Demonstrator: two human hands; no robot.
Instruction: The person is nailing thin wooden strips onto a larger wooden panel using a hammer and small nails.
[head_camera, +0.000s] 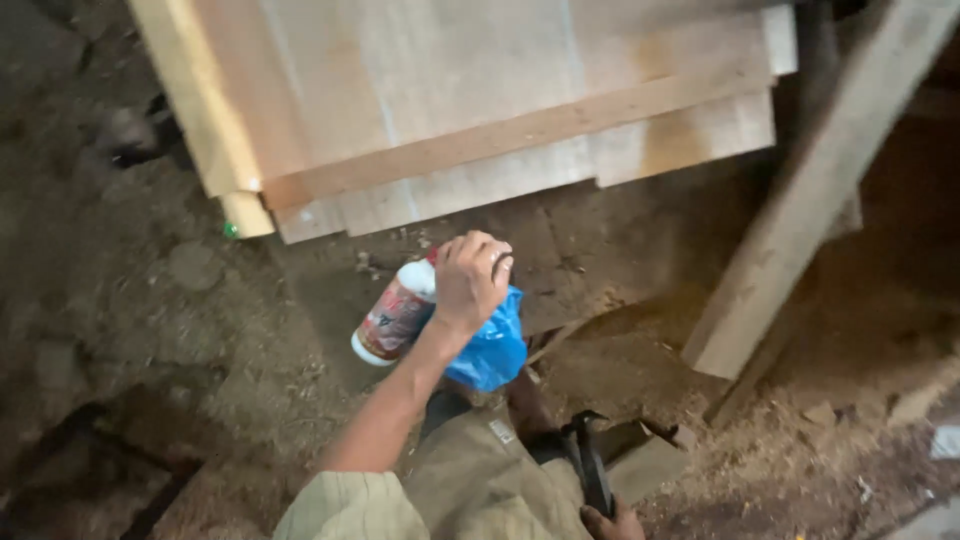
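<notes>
Khaki trousers, pale striped sleeve.

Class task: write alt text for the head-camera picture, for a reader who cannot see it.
Seen from above, a person's left hand grips the top of a white bottle tilted over a dirt floor, beside a blue plastic bag. The right hand, at the bottom edge, holds a dark hammer. Pale wooden boards lie stacked above.

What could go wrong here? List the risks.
1. The left hand grips the white bottle near its cap, tilted over the dirt floor; it might slip or spill.
2. The right hand holds a dark claw hammer close to the leg; a careless move might strike it.
</notes>
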